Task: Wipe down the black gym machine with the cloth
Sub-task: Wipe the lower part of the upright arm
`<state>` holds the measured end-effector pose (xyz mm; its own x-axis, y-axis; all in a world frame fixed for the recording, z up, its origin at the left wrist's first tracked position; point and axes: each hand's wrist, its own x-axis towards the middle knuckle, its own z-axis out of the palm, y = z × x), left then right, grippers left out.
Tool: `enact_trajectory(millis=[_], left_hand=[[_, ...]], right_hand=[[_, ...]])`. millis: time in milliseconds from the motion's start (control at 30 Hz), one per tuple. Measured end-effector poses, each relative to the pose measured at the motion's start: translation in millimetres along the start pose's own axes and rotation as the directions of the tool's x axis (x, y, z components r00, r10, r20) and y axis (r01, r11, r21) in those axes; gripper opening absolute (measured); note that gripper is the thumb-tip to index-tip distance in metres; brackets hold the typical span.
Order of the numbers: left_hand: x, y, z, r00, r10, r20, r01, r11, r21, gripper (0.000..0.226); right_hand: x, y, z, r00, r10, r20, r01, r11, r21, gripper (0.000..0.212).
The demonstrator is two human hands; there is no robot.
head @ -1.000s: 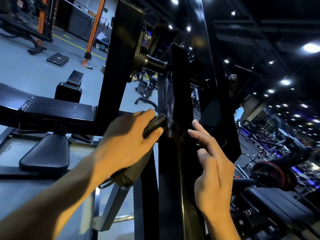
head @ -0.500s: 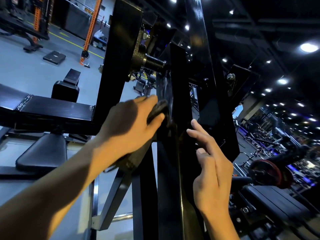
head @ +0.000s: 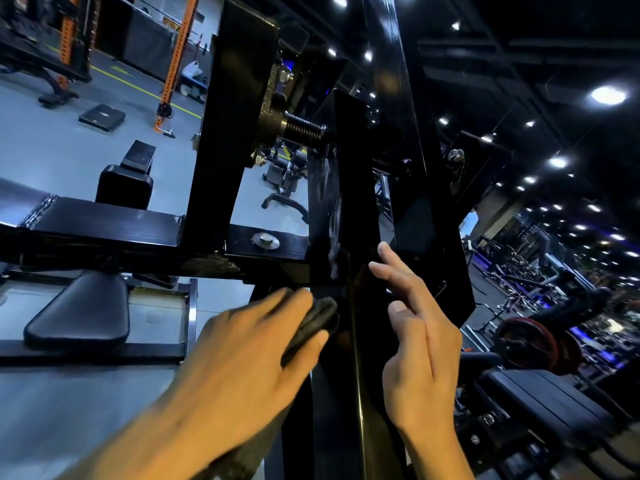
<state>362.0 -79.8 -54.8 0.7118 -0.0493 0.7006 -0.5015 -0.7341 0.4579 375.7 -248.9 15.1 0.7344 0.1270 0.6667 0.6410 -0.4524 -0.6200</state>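
A tall black upright (head: 341,202) of the gym machine rises through the middle of the view, with streaks on its left face. My left hand (head: 249,351) grips a dark folded cloth (head: 313,323) and presses it against the upright's left face, low down. My right hand (head: 419,334) lies with straight fingers on the upright's right side, fingertips pointing up. A black crossbeam (head: 114,226) with a bolt (head: 265,241) joins the upright from the left.
A second black post (head: 239,109) with a threaded spindle (head: 301,128) stands behind. A padded seat (head: 81,310) sits lower left. An orange rack (head: 176,57) stands far back. A red weight plate (head: 530,344) and a bench pad (head: 554,410) lie right.
My left hand slid the cloth up the upright's left face and then down to well below the crossbeam. My right hand has stayed in place on the right side.
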Motion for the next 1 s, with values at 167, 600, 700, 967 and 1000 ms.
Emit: enact_trajectory(millis=[167,600,700,967,1000], left_hand=[[22,2,-9,0.998,0.003,-0.060,-0.005,1.000,-0.029,0.020],[22,10,-14,0.998,0.011,-0.068,-0.016,0.997,-0.080,0.019],[62,2,-24,0.985,-0.026,-0.171,0.014,0.997,-0.071,0.022],[26,15,-26,0.999,0.023,-0.044,-0.026,0.997,-0.070,0.022],[24,15,-24,0.998,0.041,-0.047,-0.044,0.997,-0.059,0.023]], right_hand=[[0,2,0,1.000,-0.024,-0.003,0.024,1.000,-0.009,0.044],[0,3,0,1.000,-0.026,0.001,0.026,1.000,0.001,0.044],[0,2,1,1.000,-0.025,0.000,0.025,1.000,-0.003,0.044],[-1,0,-1,0.998,-0.057,0.000,0.057,0.998,-0.040,0.044],[0,0,-1,0.998,-0.063,0.001,0.063,0.997,-0.043,0.044]])
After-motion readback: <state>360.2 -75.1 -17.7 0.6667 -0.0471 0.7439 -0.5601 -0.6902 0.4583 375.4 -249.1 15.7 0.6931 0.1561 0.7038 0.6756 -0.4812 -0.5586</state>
